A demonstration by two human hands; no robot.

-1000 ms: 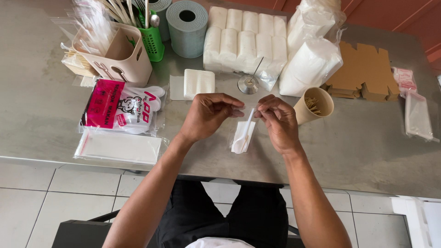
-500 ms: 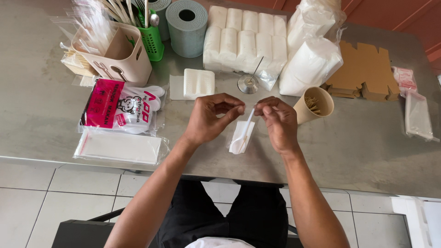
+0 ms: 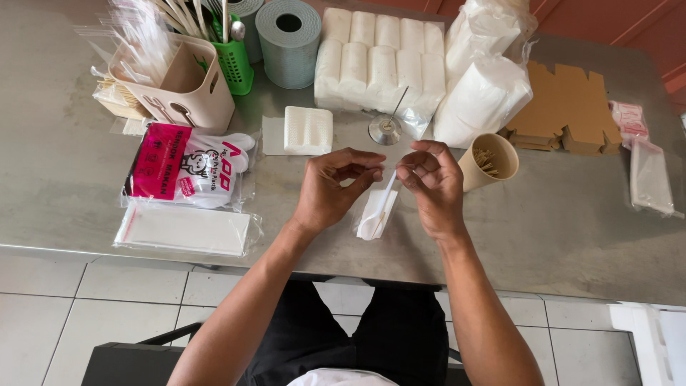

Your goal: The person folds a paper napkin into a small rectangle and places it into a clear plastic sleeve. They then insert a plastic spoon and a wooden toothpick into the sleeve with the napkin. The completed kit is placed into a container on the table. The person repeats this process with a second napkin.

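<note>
Over table edge [image 3: 500, 243], both hands pinch small clear sleeve [image 3: 374, 214]: left hand [image 3: 330, 187] at mouth, right hand [image 3: 431, 184] feeding white spoon [image 3: 386, 191] in. Spoon sits a bit deeper than half a second ago; sleeve hangs lower, so packing looks nearly done. Toothpick cup [image 3: 488, 161] just right.

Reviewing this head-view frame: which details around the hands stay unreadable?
- Small clear sleeve: contents partly hidden, head view, by its own film and glare.
- Right hand fingertips: curled inward, grip unclear.
- Left hand pinch: covered by its own fingers.
- Tan cup: sticks inside too small to identify.
</note>
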